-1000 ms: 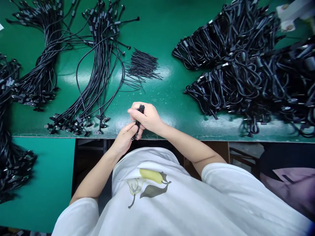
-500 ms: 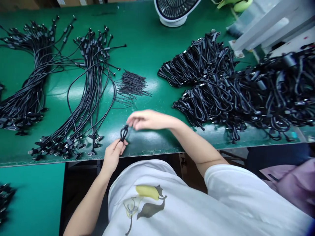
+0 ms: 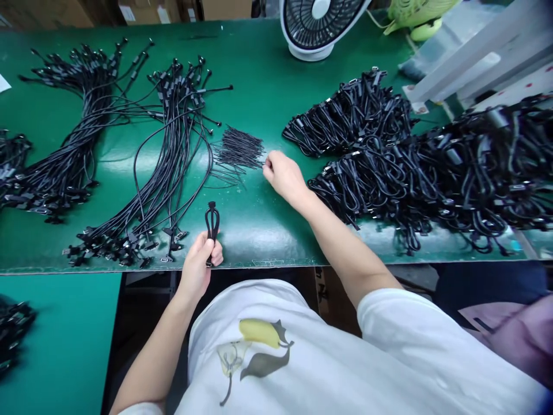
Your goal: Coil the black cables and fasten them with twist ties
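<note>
My left hand (image 3: 203,258) is closed around a folded black cable (image 3: 212,222) near the table's front edge. The cable's loops stand up out of the fist, with a connector at the top, and a metal plug end shows below the fingers. At the right end of a pile of thin black twist ties (image 3: 240,148), my right hand (image 3: 283,174) has its fingertips pinched together on the tip of a tie. Left of the pile lies a bundle of long unfolded black cables (image 3: 166,155), connectors at both ends.
A second long cable bundle (image 3: 88,127) lies further left. Heaps of folded cables (image 3: 380,167) cover the right side of the green table (image 3: 254,75). At the back are a white desk fan (image 3: 309,53), a green fan (image 3: 417,14) and a grey metal frame (image 3: 466,57).
My right hand has moved away from the folded cable, up and right to the twist ties. My left hand keeps the cable, now more upright. The view has shifted slightly.
</note>
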`<state>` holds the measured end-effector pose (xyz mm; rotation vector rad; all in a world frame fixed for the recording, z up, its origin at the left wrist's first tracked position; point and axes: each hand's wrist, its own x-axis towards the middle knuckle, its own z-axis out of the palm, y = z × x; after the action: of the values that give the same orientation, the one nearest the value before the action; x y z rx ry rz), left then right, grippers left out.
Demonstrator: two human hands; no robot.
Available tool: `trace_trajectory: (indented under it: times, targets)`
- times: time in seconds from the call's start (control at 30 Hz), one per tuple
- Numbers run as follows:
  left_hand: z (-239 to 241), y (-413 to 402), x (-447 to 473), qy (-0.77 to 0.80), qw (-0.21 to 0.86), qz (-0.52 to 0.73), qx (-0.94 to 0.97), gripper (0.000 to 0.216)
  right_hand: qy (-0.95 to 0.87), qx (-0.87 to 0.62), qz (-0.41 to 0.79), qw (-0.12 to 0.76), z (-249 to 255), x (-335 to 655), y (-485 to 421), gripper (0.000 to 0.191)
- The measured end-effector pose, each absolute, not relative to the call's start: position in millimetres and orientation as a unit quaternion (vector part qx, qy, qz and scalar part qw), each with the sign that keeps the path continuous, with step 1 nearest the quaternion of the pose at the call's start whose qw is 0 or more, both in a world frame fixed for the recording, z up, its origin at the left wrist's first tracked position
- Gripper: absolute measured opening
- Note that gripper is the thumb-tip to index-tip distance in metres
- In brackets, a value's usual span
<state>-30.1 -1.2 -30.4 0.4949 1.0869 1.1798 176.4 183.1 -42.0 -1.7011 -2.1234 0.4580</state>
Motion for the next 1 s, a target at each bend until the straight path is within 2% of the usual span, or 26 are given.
trace_trajectory:
  times: [0.07, 0.13, 0.2, 0.27, 0.37, 0.43, 0.5, 0.6, 0.7, 0.8, 1.0]
  targets:
    - [-27.0, 0.5, -24.7, 0.465, 0.68, 0.521, 0.223, 0.038, -0.751, -0.536, 0.313, 0.225, -40.2, 165.4, 149.1, 0.013]
    - [-25.9, 3.2, -19.3, 0.444, 0.696, 0.513, 0.234, 0.044, -0.726, -0.432, 0.485, 0.225, -40.6, 152.0, 112.9, 0.015]
    - [-28.9, 5.4, -16.4, 0.436, 0.699, 0.508, 0.253, 0.042, -0.72, -0.362, 0.551, 0.218, -41.2, 141.6, 82.0, 0.016]
    - [-35.6, 5.9, -16.5, 0.46, 0.665, 0.515, 0.286, 0.037, -0.771, -0.353, 0.481, 0.222, -40.8, 136.7, 61.9, 0.015]
    - [-47.5, 4.8, -20.0, 0.526, 0.579, 0.507, 0.362, 0.034, -0.89, -0.334, 0.225, 0.213, -37.7, 136.4, 52.8, 0.019]
    - [-53.1, 4.5, -22.8, 0.572, 0.534, 0.47, 0.408, 0.031, -0.944, -0.25, 0.051, 0.209, -33.4, 137.4, 56.2, 0.027]
    - [-55.0, 4.6, -25.5, 0.601, 0.512, 0.425, 0.442, 0.023, -0.966, -0.137, -0.066, 0.207, -26.7, 137.7, 62.3, 0.028]
    - [-51.6, 2.1, -27.4, 0.596, 0.535, 0.39, 0.455, 0.016, -0.976, -0.03, -0.139, 0.167, -12.7, 136.4, 67.6, 0.026]
    - [-48.7, -1.5, -25.9, 0.564, 0.616, 0.38, 0.398, 0.014, -0.979, 0.009, -0.176, 0.099, -2.6, 135.7, 66.3, 0.023]
    - [-53.2, 1.1, -24.4, 0.524, 0.688, 0.372, 0.338, 0.013, -0.969, 0.043, -0.232, 0.075, -3.4, 135.9, 67.8, 0.017]
    - [-56.3, 5.3, -19.0, 0.502, 0.715, 0.366, 0.321, 0.018, -0.937, 0.103, -0.334, -0.001, -15.5, 130.2, 66.8, 0.017]
